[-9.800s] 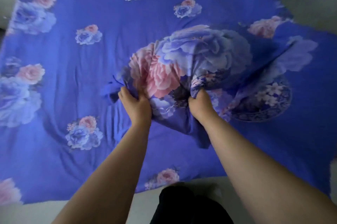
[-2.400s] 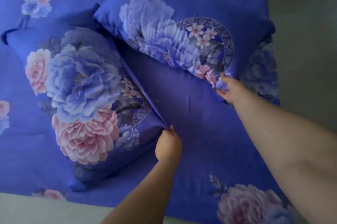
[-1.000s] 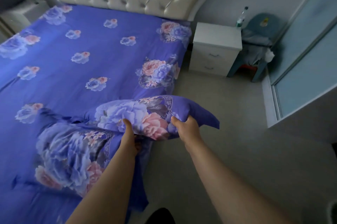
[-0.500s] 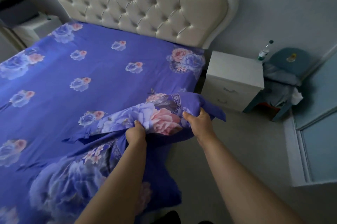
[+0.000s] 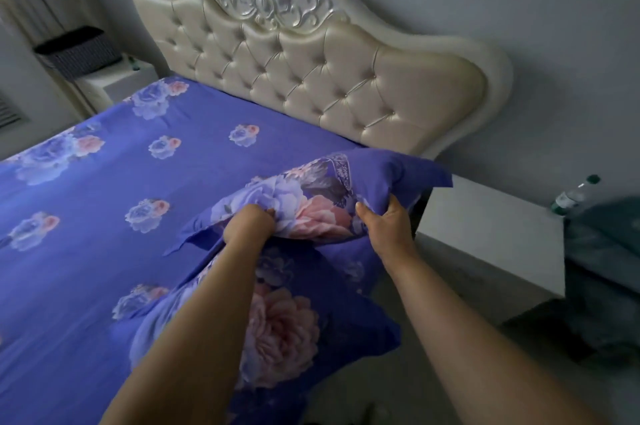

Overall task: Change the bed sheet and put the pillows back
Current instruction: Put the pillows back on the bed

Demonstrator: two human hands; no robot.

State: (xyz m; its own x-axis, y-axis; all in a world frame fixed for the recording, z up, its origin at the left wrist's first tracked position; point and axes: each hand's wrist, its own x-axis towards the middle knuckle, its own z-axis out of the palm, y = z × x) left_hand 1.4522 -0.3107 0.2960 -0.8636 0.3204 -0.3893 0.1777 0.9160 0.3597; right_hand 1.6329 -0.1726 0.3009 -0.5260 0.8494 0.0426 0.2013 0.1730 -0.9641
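A blue sheet with pink and lilac flowers (image 5: 104,210) covers the bed. I hold a matching floral pillow (image 5: 322,203) in the air over the bed's right side, near the headboard. My left hand (image 5: 249,227) grips its near edge with curled fingers. My right hand (image 5: 388,223) grips the edge further right, thumb on top. A second floral pillow (image 5: 280,331) lies lower on the bed's right edge, partly hidden behind my left forearm.
A cream tufted headboard (image 5: 311,78) stands against the wall. A white nightstand (image 5: 491,237) sits right of the bed, with a plastic bottle (image 5: 575,196) beyond it and a dark chair with clothes (image 5: 606,251). Another white unit (image 5: 110,85) stands at far left.
I have moved toward the head of the bed with the pillow held in both hands. The pillow is now higher and closer to the headboard. The second pillow stays behind on the bed.
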